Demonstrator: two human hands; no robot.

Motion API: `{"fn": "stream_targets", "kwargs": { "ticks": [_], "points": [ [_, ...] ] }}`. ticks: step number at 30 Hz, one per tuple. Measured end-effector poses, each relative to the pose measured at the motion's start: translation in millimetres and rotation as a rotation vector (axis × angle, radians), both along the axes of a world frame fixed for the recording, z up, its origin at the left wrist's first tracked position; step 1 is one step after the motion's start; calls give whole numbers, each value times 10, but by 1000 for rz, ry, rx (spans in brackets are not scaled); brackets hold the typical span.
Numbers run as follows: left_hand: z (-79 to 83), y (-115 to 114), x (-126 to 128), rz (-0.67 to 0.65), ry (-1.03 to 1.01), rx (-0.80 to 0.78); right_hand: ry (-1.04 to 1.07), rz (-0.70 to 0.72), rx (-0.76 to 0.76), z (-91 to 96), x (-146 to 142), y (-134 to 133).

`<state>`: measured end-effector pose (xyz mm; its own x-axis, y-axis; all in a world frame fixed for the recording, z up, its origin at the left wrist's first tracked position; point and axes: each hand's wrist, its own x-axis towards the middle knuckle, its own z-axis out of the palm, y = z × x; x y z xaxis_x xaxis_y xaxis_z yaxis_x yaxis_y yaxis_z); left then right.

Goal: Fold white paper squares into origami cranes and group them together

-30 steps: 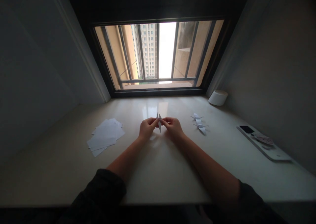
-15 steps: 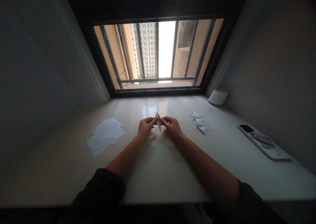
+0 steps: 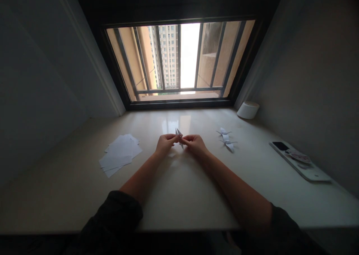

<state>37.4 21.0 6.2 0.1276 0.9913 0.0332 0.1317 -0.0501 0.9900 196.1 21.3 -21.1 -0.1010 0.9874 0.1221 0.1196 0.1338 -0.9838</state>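
Note:
A small piece of folded white paper (image 3: 179, 131) with narrow pointed ends is held between my two hands, above the middle of the white sill. My left hand (image 3: 166, 142) pinches it from the left with thumb and fingertips. From the right, my right hand (image 3: 195, 144) pinches the same paper, its fingertips almost touching those of the left. The fingers cover the paper's middle; its points stick out above and below. Off to the right rest folded paper cranes (image 3: 226, 138), close together. On the left lies a loose pile of white paper sheets (image 3: 120, 152).
A phone (image 3: 298, 161) in a light case with a decorated grip lies at the right by the wall. A white round object (image 3: 248, 110) stands in the far right corner. Beyond the sill (image 3: 174, 195) is a dark-framed window (image 3: 179, 104) with bars outside.
My left thumb and fingers have shifted slightly right across the folded paper, covering more of its middle. The paper tilts a little differently. The other things have stayed in place.

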Motion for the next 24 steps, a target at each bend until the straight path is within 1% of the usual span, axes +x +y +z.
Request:
{"fn": "stream_targets", "kwargs": {
  "ticks": [3, 7, 10, 16, 24],
  "points": [
    [-4, 13, -7, 30, -29, -24, 10, 28, 14, 39, -8, -29],
    [5, 20, -4, 86, -68, -33, -7, 71, -29, 85, -24, -71],
    [15, 20, 1, 107, -82, -40, -4, 94, 8, 87, -35, -70],
    [9, 15, 3, 101, -91, -44, 6, 125, 31, 65, -38, -39],
    [-20, 59, -35, 57, -133, -73, 12, 154, 5, 118, -35, -87]
  ]
}}
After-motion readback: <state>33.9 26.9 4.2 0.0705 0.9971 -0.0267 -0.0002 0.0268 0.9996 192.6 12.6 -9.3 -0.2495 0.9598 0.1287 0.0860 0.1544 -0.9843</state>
